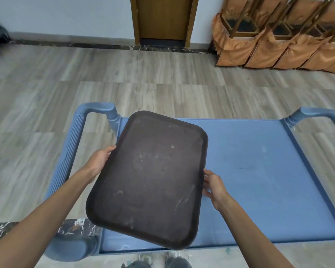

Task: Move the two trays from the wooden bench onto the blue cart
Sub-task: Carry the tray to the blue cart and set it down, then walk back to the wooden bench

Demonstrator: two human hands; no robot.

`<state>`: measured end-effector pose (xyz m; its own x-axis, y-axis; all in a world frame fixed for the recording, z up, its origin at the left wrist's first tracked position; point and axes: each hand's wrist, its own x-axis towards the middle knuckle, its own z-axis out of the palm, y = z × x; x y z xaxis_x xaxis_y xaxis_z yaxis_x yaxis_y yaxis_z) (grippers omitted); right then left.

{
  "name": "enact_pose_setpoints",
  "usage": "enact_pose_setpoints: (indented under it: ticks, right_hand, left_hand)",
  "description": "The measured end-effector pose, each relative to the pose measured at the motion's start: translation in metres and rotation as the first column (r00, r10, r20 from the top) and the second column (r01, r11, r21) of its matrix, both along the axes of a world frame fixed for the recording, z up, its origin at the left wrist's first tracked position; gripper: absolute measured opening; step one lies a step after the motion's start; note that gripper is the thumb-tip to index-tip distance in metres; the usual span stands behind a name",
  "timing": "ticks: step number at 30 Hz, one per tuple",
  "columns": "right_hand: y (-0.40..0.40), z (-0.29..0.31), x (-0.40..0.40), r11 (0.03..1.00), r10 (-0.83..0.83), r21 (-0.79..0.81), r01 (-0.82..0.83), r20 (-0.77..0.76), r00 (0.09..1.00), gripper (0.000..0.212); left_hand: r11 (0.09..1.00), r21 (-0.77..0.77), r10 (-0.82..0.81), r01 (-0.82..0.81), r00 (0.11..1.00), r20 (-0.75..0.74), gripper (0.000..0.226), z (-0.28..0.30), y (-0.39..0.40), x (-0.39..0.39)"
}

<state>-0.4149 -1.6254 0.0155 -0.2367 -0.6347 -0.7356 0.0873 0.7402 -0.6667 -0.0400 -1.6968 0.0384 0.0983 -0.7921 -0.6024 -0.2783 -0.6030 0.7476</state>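
Dark brown rectangular plastic tray point(149, 178) gripped at both long edges by left hand point(100, 159) and right hand point(214, 187), held skewed above blue plastic cart point(259, 161), likely for set-down.

One dark tray point(149, 180) is in view, gripped by two hands, the left point(99, 161) and the right point(215, 187). There is one blue cart point(259, 171) with two handles, one at each end. One wooden door point(163, 18) stands at the far wall. Two shoes show at the bottom edge.

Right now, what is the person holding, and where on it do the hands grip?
A dark brown tray, held by its two long side edges: left hand and right hand.
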Motion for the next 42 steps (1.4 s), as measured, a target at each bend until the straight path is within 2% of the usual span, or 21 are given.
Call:
enact_pose_setpoints:
  ticks: [3, 7, 10, 12, 13, 14, 16, 18, 20, 22, 26, 29, 35, 38, 42]
  right_hand:
    - [-0.002, -0.001, -0.003, 1.000, 0.016, -0.005, -0.016, 0.025, 1.000, 0.037]
    - [-0.002, 0.001, -0.006, 0.999, 0.035, -0.015, -0.035, 0.041, 0.999, 0.034]
    - [-0.002, 0.003, -0.010, 0.995, 0.089, -0.045, -0.089, -0.001, 0.996, 0.034]
    - [-0.003, 0.003, -0.011, 0.988, 0.120, -0.075, -0.133, -0.163, 0.979, 0.031]
    - [-0.004, 0.005, -0.012, 0.979, 0.149, -0.092, -0.182, -0.287, 0.946, 0.032]
    - [-0.004, 0.007, -0.011, 0.959, 0.192, -0.116, -0.258, -0.406, 0.894, 0.036]
    - [-0.001, 0.016, -0.006, 0.887, 0.277, -0.145, -0.439, -0.593, 0.756, 0.046]
    - [0.000, 0.026, 0.005, 0.797, 0.324, -0.132, -0.590, -0.730, 0.602, 0.053]
    - [-0.001, 0.034, 0.020, 0.707, 0.349, -0.099, -0.701, -0.813, 0.467, 0.061]
    - [-0.001, 0.041, 0.042, 0.610, 0.354, -0.066, -0.790, -0.869, 0.346, 0.070]
    - [0.002, 0.049, 0.094, 0.440, 0.291, -0.090, -0.893, -0.927, 0.237, 0.078]
    - [0.006, 0.054, 0.135, 0.317, 0.279, -0.098, -0.943, -0.941, 0.191, 0.080]
    - [0.025, 0.067, 0.240, 0.102, 0.288, -0.106, -0.989, -0.949, 0.131, 0.081]
    - [0.055, 0.075, 0.328, -0.055, 0.281, -0.093, -0.994, -0.957, 0.074, 0.082]
    - [0.058, 0.081, 0.357, -0.093, 0.256, -0.048, -0.995, -0.966, 0.023, 0.082]
  left_hand:
    - [0.999, -0.014, 0.034, -0.034, 0.999, -0.012, 0.039, 0.004, 0.005, -0.004]
    - [0.999, -0.028, 0.031, -0.031, 1.000, 0.005, 0.039, 0.004, 0.012, -0.005]
    - [0.996, -0.069, -0.038, 0.048, 0.989, 0.141, 0.049, 0.008, 0.020, -0.008]
    - [0.990, -0.071, -0.102, 0.125, 0.958, 0.269, 0.058, 0.012, 0.028, -0.014]
    - [0.978, -0.068, -0.156, 0.196, 0.912, 0.378, 0.060, 0.014, 0.034, -0.017]
    - [0.957, -0.048, -0.219, 0.286, 0.820, 0.529, 0.065, 0.015, 0.041, -0.021]
    - [0.901, -0.001, -0.271, 0.435, 0.562, 0.782, 0.078, 0.017, 0.059, -0.030]
    - [0.860, -0.002, -0.229, 0.511, 0.390, 0.892, 0.083, 0.021, 0.076, -0.037]
    - [0.847, -0.048, -0.150, 0.529, 0.325, 0.934, 0.083, 0.029, 0.090, -0.040]
    - [0.859, -0.110, -0.060, 0.499, 0.313, 0.948, 0.082, 0.038, 0.106, -0.034]
    - [0.896, -0.178, 0.061, 0.406, 0.284, 0.957, 0.081, 0.049, 0.142, -0.008]
    - [0.913, -0.214, 0.118, 0.348, 0.276, 0.954, 0.081, 0.054, 0.168, 0.019]
    - [0.947, -0.262, 0.190, 0.185, 0.333, 0.924, 0.083, 0.050, 0.234, 0.095]
    - [0.964, -0.265, 0.253, -0.005, 0.311, 0.916, 0.083, 0.043, 0.292, 0.162]
    - [0.971, -0.239, 0.233, -0.023, 0.336, 0.913, 0.085, 0.039, 0.312, 0.181]
